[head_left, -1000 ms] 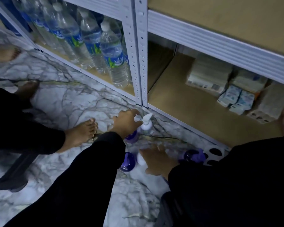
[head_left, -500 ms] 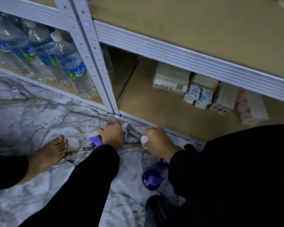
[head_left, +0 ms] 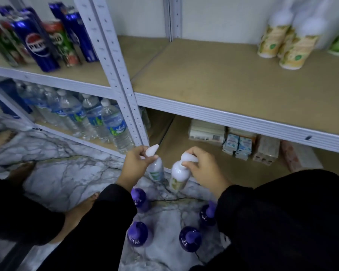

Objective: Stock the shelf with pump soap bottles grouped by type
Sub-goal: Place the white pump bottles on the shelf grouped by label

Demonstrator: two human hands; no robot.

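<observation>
We cannot read the held white pump bottles' labels [head_left: 156, 174]; the shelf's soap bottles [head_left: 294, 45] blur, tops cut off

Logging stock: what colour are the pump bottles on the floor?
Purple bottles, purple pumps; head view.

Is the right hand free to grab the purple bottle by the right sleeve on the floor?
Probably not yet. The right hand already grips a white pump bottle by its top, and the purple bottle sits partly under the right sleeve.
</observation>
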